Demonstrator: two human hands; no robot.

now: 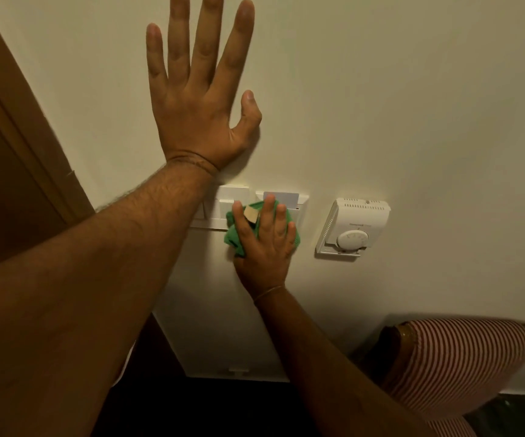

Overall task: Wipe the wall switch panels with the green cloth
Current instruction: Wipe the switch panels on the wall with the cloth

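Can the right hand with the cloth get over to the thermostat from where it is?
Probably yes. The right hand presses the green cloth on the key card panel, and only bare wall lies between it and the thermostat. The left hand is flat on the wall higher up, out of the path.

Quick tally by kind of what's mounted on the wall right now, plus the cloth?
Switch panels: 1, partly behind the forearm
Key-card holder: 1, with a card in it
Thermostat: 1
Green cloth: 1, under the right hand
Total: 4
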